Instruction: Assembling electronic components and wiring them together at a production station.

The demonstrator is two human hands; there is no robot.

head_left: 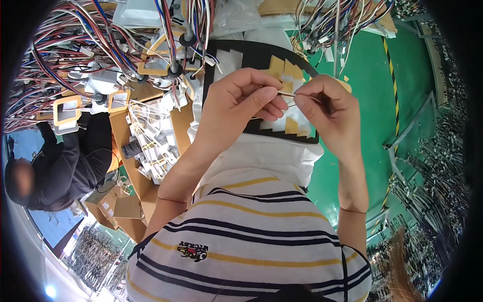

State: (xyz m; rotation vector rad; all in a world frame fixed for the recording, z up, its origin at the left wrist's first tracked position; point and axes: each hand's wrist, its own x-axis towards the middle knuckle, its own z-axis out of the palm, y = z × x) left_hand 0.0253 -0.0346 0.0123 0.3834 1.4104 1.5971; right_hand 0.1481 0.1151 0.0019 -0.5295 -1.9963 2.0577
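My left hand (229, 110) and my right hand (334, 113) are raised close together over a black board (259, 58). A short, thin, dark wire (287, 94) stretches between their fingertips. Thumb and forefinger of the left hand pinch one end, its other fingers curled loosely below. At the other end, the right thumb and forefinger close on the wire. Beneath the hands, yellow strips (292, 126) and whitish patches lie on the board. The fingers hide part of the wire, and its exact ends cannot be made out.
Bundles of coloured wires (100, 38) with connectors hang at the left and top. A cardboard box (126, 146) at left holds white cabled parts. A person in dark clothes (70, 166) sits at far left. Cable racks (427, 166) stand right, past a yellow-black floor line (396, 100).
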